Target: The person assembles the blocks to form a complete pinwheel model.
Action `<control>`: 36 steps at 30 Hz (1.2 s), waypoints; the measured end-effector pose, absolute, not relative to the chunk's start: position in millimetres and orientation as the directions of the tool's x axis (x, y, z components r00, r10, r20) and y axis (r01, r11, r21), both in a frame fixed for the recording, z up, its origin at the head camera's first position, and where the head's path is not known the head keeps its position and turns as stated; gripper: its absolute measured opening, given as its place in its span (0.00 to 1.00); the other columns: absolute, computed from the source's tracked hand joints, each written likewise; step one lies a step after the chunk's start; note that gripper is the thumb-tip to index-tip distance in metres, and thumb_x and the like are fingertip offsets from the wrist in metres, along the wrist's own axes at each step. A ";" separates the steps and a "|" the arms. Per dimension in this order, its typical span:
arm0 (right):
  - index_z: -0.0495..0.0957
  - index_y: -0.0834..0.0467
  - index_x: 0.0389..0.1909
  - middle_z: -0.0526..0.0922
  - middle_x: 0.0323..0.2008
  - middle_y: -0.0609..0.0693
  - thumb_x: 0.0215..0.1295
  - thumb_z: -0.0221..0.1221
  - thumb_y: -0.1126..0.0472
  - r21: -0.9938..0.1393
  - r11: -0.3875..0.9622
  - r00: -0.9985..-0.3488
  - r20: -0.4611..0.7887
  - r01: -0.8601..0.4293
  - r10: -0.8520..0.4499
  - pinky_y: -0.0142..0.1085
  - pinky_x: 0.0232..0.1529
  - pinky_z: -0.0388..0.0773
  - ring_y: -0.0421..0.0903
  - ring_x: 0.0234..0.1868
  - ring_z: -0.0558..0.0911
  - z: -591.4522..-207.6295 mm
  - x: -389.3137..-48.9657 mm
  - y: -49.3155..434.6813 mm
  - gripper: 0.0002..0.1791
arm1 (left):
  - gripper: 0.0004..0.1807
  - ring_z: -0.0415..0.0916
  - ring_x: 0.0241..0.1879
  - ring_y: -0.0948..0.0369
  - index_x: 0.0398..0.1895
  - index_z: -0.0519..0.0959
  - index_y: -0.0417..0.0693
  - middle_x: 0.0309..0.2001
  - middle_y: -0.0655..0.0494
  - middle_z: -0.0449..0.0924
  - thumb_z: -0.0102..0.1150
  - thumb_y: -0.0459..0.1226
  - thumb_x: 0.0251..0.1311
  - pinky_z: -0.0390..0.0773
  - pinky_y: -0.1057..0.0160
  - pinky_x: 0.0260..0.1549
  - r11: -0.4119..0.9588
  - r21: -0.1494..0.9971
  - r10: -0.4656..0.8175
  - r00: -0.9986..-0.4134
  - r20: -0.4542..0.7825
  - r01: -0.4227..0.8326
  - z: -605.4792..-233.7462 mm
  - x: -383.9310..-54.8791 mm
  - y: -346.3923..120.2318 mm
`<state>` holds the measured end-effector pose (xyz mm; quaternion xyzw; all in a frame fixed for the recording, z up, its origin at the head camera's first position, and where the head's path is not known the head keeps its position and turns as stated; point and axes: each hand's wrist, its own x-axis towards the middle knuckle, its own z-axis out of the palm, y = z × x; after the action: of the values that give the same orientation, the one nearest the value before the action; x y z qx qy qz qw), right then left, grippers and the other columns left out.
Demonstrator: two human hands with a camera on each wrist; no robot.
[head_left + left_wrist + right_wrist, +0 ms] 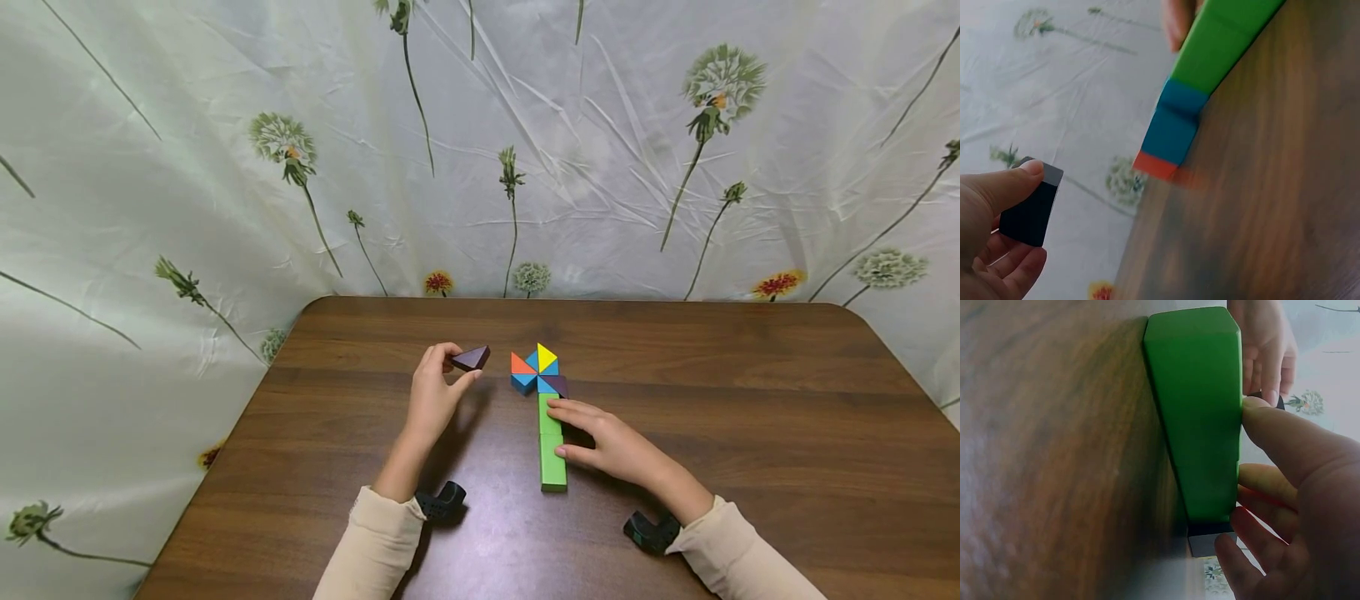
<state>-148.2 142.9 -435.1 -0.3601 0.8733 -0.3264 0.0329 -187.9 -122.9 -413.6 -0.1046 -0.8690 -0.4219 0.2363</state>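
A dark purple triangular block (471, 359) is pinched between the thumb and fingers of my left hand (431, 404), raised above the table. To its right lies a pinwheel of triangular blocks: yellow (547, 357), orange (521, 365), several blue ones (523, 382) and another dark purple block (558, 384). Two green rectangular blocks (553, 468) run end to end from the pinwheel toward me. My right hand (618, 447) lies against them from the right, thumb and fingertips touching their upper surface. In the right wrist view the green block (1197, 419) hides part of the left hand.
The brown wooden table (750, 383) has rounded far corners. Behind it hangs a pale curtain (600, 167) printed with dandelions. Black bands (442, 502) are worn on both wrists, just beyond the cream sleeves (375, 542).
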 end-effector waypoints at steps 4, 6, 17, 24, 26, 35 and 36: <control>0.66 0.61 0.61 0.63 0.63 0.50 0.60 0.54 0.44 -0.592 0.533 -0.741 0.172 -0.605 -0.649 0.47 0.56 0.63 0.49 0.62 0.61 -435.2 -148.5 142.9 0.33 | 0.20 0.71 0.31 0.54 0.35 0.72 0.38 0.32 0.49 0.71 0.71 0.35 0.40 0.73 0.59 0.32 0.623 0.676 0.015 -0.871 0.492 0.393 -415.2 -182.1 -112.4; 0.66 0.61 0.61 0.63 0.63 0.50 0.60 0.54 0.44 -0.593 0.535 -0.743 0.169 -0.602 -0.648 0.47 0.56 0.63 0.49 0.62 0.61 -435.1 -148.5 142.9 0.33 | 0.20 0.72 0.31 0.53 0.35 0.72 0.38 0.32 0.49 0.71 0.71 0.35 0.40 0.74 0.59 0.31 0.616 0.680 0.034 -0.876 0.482 0.398 -416.8 -179.6 -107.8; 0.66 0.62 0.60 0.63 0.62 0.51 0.60 0.54 0.45 -0.592 0.525 -0.736 0.182 -0.612 -0.652 0.47 0.56 0.62 0.50 0.62 0.62 -435.6 -148.7 142.8 0.33 | 0.19 0.68 0.28 0.57 0.32 0.69 0.42 0.28 0.55 0.66 0.70 0.37 0.42 0.71 0.66 0.27 0.637 0.669 0.134 -0.910 0.392 0.382 -426.9 -166.9 -89.3; 0.66 0.62 0.60 0.63 0.62 0.51 0.60 0.54 0.44 -0.594 0.523 -0.735 0.184 -0.612 -0.652 0.47 0.56 0.63 0.49 0.62 0.62 -435.8 -148.8 142.9 0.33 | 0.19 0.66 0.29 0.61 0.31 0.69 0.43 0.29 0.56 0.67 0.69 0.40 0.44 0.69 0.66 0.28 0.672 0.650 0.169 -0.928 0.332 0.355 -433.8 -161.2 -79.5; 0.66 0.62 0.60 0.63 0.63 0.51 0.60 0.54 0.44 -0.598 0.523 -0.737 0.179 -0.607 -0.652 0.47 0.56 0.63 0.49 0.62 0.62 -435.4 -148.6 142.9 0.33 | 0.19 0.67 0.30 0.61 0.31 0.69 0.43 0.30 0.56 0.68 0.69 0.40 0.44 0.70 0.65 0.29 0.676 0.651 0.170 -0.933 0.316 0.344 -435.2 -160.7 -77.3; 0.66 0.62 0.60 0.63 0.63 0.51 0.60 0.54 0.45 -0.603 0.520 -0.737 0.178 -0.605 -0.652 0.47 0.56 0.63 0.49 0.62 0.61 -435.4 -148.4 143.0 0.33 | 0.19 0.69 0.32 0.59 0.30 0.69 0.43 0.32 0.54 0.70 0.70 0.40 0.43 0.72 0.62 0.32 0.694 0.645 0.172 -0.944 0.283 0.320 -444.0 -165.2 -71.2; 0.66 0.62 0.60 0.63 0.63 0.51 0.60 0.54 0.45 -0.601 0.520 -0.736 0.179 -0.607 -0.653 0.47 0.56 0.63 0.50 0.62 0.61 -435.3 -148.4 142.9 0.33 | 0.19 0.69 0.32 0.59 0.30 0.69 0.43 0.32 0.54 0.70 0.70 0.40 0.43 0.72 0.62 0.32 0.695 0.645 0.174 -0.944 0.279 0.319 -445.3 -165.8 -70.8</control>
<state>-148.4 142.9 -435.3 -0.3614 0.8711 -0.3308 0.0346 -165.8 -70.8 -445.3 -0.1344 -0.9153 -0.3666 0.0988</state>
